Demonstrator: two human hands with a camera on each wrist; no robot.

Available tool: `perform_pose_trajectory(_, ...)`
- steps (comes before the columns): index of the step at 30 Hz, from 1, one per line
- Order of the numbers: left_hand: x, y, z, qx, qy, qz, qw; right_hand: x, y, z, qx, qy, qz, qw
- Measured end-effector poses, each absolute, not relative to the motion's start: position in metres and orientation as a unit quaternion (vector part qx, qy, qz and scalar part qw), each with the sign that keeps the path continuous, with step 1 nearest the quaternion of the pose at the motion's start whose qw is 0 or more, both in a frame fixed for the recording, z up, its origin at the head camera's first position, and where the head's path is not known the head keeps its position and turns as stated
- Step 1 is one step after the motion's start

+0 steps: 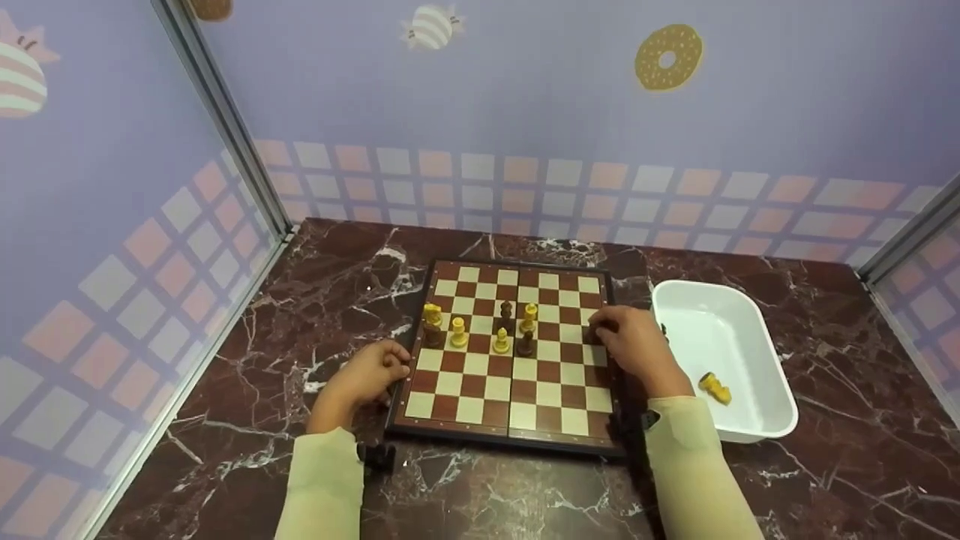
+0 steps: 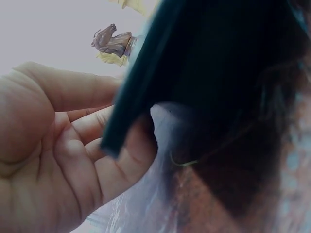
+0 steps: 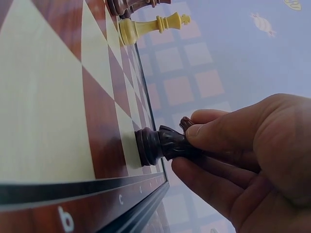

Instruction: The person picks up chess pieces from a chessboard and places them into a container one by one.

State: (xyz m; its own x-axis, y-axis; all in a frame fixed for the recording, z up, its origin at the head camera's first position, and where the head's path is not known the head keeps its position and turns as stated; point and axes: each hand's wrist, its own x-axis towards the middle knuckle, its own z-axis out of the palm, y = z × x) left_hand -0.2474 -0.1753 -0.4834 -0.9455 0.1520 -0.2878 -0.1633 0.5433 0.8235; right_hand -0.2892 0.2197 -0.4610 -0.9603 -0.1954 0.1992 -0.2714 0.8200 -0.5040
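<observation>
A brown and cream chessboard (image 1: 544, 409) lies between both hands. My right hand (image 1: 637, 346) pinches a dark chess knight (image 3: 165, 144) between thumb and fingers. Its base meets a square near the board's right edge. At the left edge, my left hand (image 1: 367, 375) grips the board's rim, thumb over it and fingers beneath. Several pieces stand left of the board's middle, among them a yellow knight (image 1: 433, 313), a brown knight (image 2: 111, 41), a yellow king (image 3: 150, 28) and a dark piece (image 1: 526, 345).
To the right of the board sits a white tray (image 1: 780, 390). Inside it lie a yellow chess piece (image 1: 716, 388) and a dark piece mostly hidden by the right hand. Patterned walls (image 1: 480, 90) enclose the dark marble tabletop (image 1: 262, 360).
</observation>
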Motion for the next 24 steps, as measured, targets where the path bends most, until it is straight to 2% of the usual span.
perform_pose_trajectory(7, -0.253, -0.172, -0.479, -0.002, 0.862, 0.475, 0.177, -0.290, 0.224, -0.458, 0.121, -0.950, 0.279, 0.072)
perform_pose_trajectory(24, -0.251, -0.176, -0.482, 0.003, 0.858, 0.479, 0.184, -0.277, 0.238, -0.437, 0.103, -0.938, 0.303, 0.130)
